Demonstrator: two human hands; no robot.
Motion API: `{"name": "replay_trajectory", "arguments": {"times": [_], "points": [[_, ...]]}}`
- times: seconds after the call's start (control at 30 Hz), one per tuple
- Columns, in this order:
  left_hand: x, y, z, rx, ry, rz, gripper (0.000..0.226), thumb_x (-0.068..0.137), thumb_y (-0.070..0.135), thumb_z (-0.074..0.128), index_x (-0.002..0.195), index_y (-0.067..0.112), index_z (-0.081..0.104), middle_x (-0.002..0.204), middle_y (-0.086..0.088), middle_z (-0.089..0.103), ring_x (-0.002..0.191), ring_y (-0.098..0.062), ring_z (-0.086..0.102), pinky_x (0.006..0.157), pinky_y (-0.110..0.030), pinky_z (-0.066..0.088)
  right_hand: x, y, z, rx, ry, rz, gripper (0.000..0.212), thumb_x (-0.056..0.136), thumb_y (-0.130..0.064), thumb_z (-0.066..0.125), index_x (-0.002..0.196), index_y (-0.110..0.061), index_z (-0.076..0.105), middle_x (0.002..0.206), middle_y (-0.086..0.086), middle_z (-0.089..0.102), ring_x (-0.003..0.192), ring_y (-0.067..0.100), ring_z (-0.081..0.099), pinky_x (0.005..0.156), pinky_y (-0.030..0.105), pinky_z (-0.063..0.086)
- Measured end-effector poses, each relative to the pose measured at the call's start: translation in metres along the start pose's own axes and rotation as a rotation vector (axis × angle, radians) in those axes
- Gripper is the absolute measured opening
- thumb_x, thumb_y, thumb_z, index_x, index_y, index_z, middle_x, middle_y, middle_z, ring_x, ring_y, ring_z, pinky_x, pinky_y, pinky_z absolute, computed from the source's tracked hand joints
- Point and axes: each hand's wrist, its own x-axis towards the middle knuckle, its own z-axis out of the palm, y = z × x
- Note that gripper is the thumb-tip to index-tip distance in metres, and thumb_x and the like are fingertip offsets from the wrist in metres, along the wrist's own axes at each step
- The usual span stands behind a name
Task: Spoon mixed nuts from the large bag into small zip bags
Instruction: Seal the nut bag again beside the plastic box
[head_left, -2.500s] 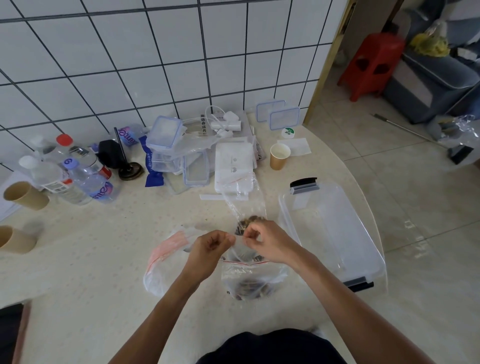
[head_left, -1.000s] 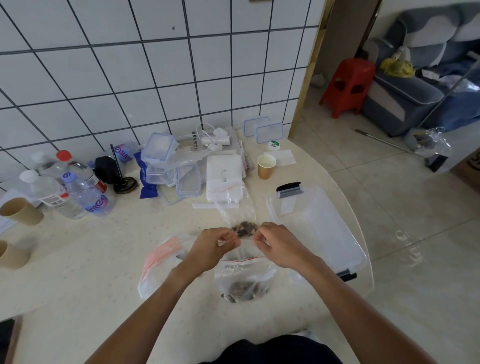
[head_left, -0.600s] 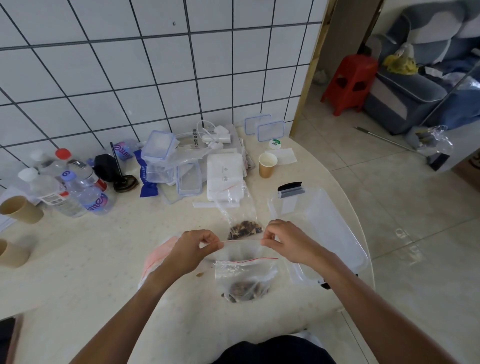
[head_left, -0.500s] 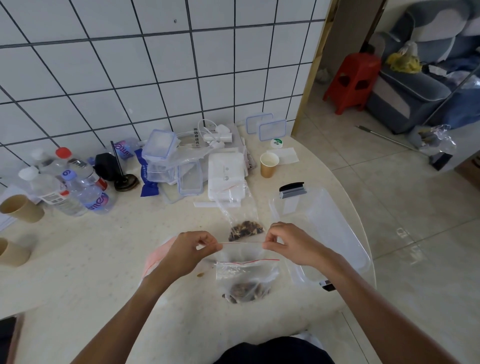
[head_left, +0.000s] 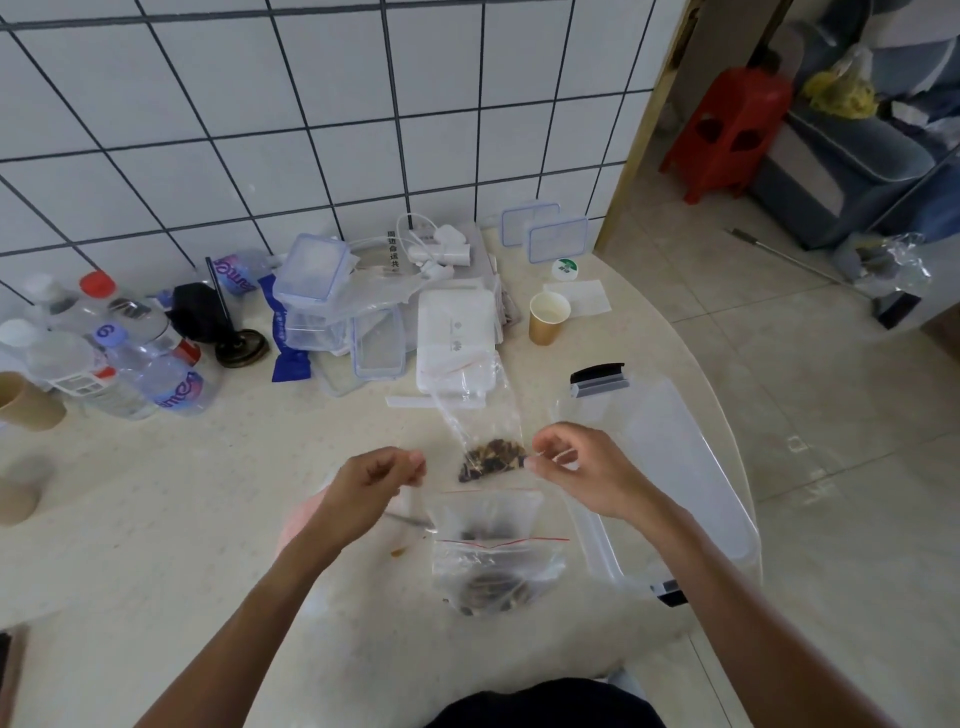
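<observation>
My left hand (head_left: 376, 480) and my right hand (head_left: 579, 470) are raised over the table, each pinching a top corner of a small clear zip bag (head_left: 485, 514) with a red zip line. It hangs between them with a few nuts inside. Under it lies a second small bag (head_left: 493, 584) holding nuts. A third small bag of nuts (head_left: 491, 457) lies just beyond my hands. The large bag (head_left: 296, 525), with a pink strip, is mostly hidden by my left forearm. A thin metal piece (head_left: 410, 519), maybe the spoon, shows beside it.
A clear plastic bin (head_left: 691, 467) with black latches lies right of my right hand, near the table's curved edge. Behind are a paper cup (head_left: 548, 317), stacked clear containers (head_left: 332, 312) and a white box (head_left: 454, 332). Water bottles (head_left: 156, 374) stand at the left.
My hands started close together at the middle of the bag's top and have slid apart along the zip line to its two corners. The bag now hangs slightly lower.
</observation>
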Motion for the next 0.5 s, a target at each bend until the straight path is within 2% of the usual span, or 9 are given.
{"name": "replay_trajectory", "arguments": {"times": [0.13, 0.23, 0.37, 0.43, 0.5], "points": [[0.04, 0.003, 0.004, -0.075, 0.049, -0.116, 0.02, 0.104, 0.031, 0.059, 0.107, 0.019, 0.075, 0.107, 0.004, 0.078, 0.1, -0.015, 0.075, 0.088, -0.036, 0.056, 0.047, -0.015, 0.013, 0.156, 0.058, 0.066, 0.046, 0.098, -0.039, 0.067, 0.137, -0.016, 0.059, 0.131, -0.006, 0.064, 0.114, 0.002, 0.061, 0.088, 0.01, 0.046], [0.072, 0.006, 0.013, -0.095, 0.037, -0.215, 0.027, 0.102, 0.035, 0.063, 0.122, 0.017, 0.067, 0.119, -0.001, 0.072, 0.113, -0.021, 0.069, 0.093, -0.039, 0.055, 0.084, -0.024, 0.026, 0.288, 0.051, 0.192, 0.062, 0.099, -0.046, 0.063, 0.15, -0.016, 0.045, 0.15, -0.003, 0.05, 0.135, 0.011, 0.05, 0.101, 0.025, 0.042], [0.101, 0.01, 0.025, -0.221, 0.008, -0.368, 0.058, 0.1, 0.043, 0.065, 0.147, 0.014, 0.047, 0.136, -0.007, 0.06, 0.125, -0.023, 0.059, 0.106, -0.044, 0.05, 0.119, -0.022, 0.041, 0.351, 0.031, 0.379, 0.078, 0.097, -0.05, 0.059, 0.16, -0.02, 0.024, 0.164, 0.002, 0.031, 0.144, 0.023, 0.039, 0.098, 0.033, 0.036], [0.109, 0.009, 0.03, -0.362, -0.017, -0.415, 0.065, 0.1, 0.042, 0.065, 0.151, 0.01, 0.042, 0.142, -0.009, 0.057, 0.13, -0.025, 0.056, 0.112, -0.047, 0.047, 0.13, -0.016, 0.047, 0.382, 0.05, 0.457, 0.085, 0.097, -0.047, 0.061, 0.163, -0.016, 0.015, 0.168, 0.005, 0.025, 0.149, 0.029, 0.034, 0.103, 0.038, 0.037], [0.113, 0.009, 0.034, -0.492, -0.016, -0.43, 0.056, 0.101, 0.039, 0.064, 0.145, 0.007, 0.049, 0.139, -0.008, 0.06, 0.13, -0.025, 0.058, 0.112, -0.047, 0.046, 0.137, -0.009, 0.053, 0.443, 0.125, 0.536, 0.088, 0.097, -0.041, 0.063, 0.163, -0.014, 0.011, 0.169, 0.008, 0.022, 0.151, 0.032, 0.031, 0.111, 0.043, 0.036]]}}
